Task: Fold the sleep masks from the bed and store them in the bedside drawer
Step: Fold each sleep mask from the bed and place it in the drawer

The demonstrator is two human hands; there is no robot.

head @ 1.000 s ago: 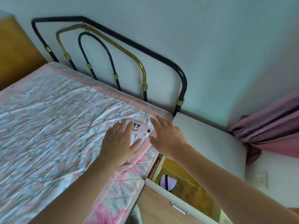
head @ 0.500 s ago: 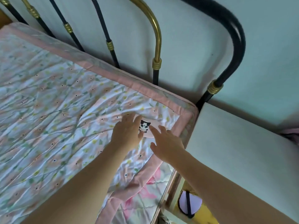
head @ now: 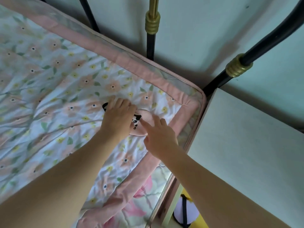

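Observation:
A pink sleep mask (head: 144, 119) with a small panda print lies flat on the floral quilt near the bed's top right corner. My left hand (head: 118, 119) rests palm down over the mask's left half, and its black strap (head: 104, 107) loops out past my fingertips. My right hand (head: 158, 135) sits just right of it, the index finger stretched onto the mask's pink fabric. Below, in the open bedside drawer (head: 169, 213), a pale lilac sleep mask (head: 190, 211) with a dark strap lies on a yellow lining.
The quilt's pink border (head: 144, 71) runs along the mattress edge. Black and brass headboard bars (head: 152, 27) stand against the pale wall. The white bedside table top (head: 246, 137) sits right of the bed, above the drawer.
The camera has moved in closer over the bed corner. My left hand slid further over the mask and the black strap now shows; my right index finger now touches the mask.

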